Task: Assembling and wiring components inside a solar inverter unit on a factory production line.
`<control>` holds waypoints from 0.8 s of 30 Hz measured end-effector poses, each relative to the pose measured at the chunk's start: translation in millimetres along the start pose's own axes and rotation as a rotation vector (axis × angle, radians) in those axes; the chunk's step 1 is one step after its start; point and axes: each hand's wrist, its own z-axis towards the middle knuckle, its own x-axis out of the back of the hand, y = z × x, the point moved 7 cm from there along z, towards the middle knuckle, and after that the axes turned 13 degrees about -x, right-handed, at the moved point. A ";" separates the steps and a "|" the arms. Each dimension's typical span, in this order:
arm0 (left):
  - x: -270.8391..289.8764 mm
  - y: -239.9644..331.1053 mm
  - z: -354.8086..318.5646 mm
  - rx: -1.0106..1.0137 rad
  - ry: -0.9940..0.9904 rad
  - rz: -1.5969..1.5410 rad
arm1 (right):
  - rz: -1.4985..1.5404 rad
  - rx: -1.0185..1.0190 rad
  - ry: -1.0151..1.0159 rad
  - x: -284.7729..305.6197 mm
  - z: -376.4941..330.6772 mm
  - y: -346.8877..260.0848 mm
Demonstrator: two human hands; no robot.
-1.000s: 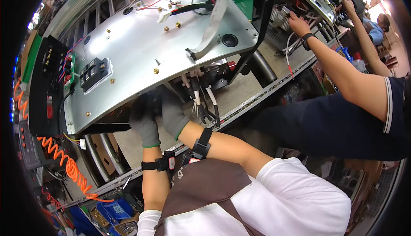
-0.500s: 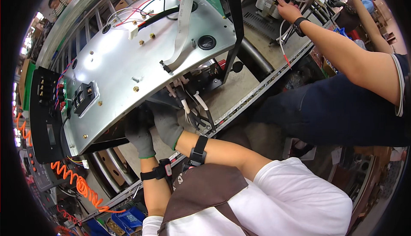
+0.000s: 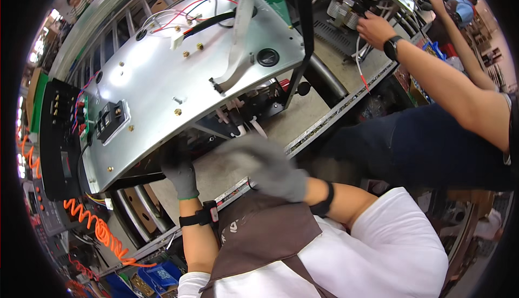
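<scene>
A large metal chassis panel (image 3: 157, 87) stands in front of me, with a black front plate (image 3: 58, 141) at its left end. My left hand (image 3: 181, 174), in a grey glove, reaches in under the panel's near edge; its fingers are hidden in the dark there. My right hand (image 3: 265, 163), gloved too, is outside the chassis over the table edge and smeared by motion. Close beyond it, a bundle of cables with white sleeves (image 3: 238, 127) hangs below the panel. A flat grey ribbon cable (image 3: 238, 49) lies across the top, ending in a black connector (image 3: 216, 85).
At the right a co-worker's hand (image 3: 378, 29) is beside a finned metal part (image 3: 343, 11) on the same line. Metal rollers (image 3: 324, 76) lie beneath the chassis. A coiled orange air hose (image 3: 100, 227) hangs at the left, near blue bins (image 3: 162, 273).
My right hand has pulled out from under the panel, moving right and toward me. The left hand stays under the edge. The co-worker's hand has shifted slightly right and nearer.
</scene>
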 end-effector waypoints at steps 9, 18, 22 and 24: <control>0.0 -13.2 -7.3 0.097 0.015 -0.083 | -0.515 -0.049 0.585 126.1 53.4 57.8; 2.9 -5.9 -8.3 0.030 0.033 0.059 | -0.039 -0.230 0.355 134.5 74.3 88.9; 3.5 -7.6 -8.5 0.032 0.058 0.074 | -0.127 -0.294 0.369 136.2 74.6 88.1; 5.3 -7.7 -8.0 0.021 0.023 0.088 | -0.125 -0.287 0.361 135.8 74.7 86.0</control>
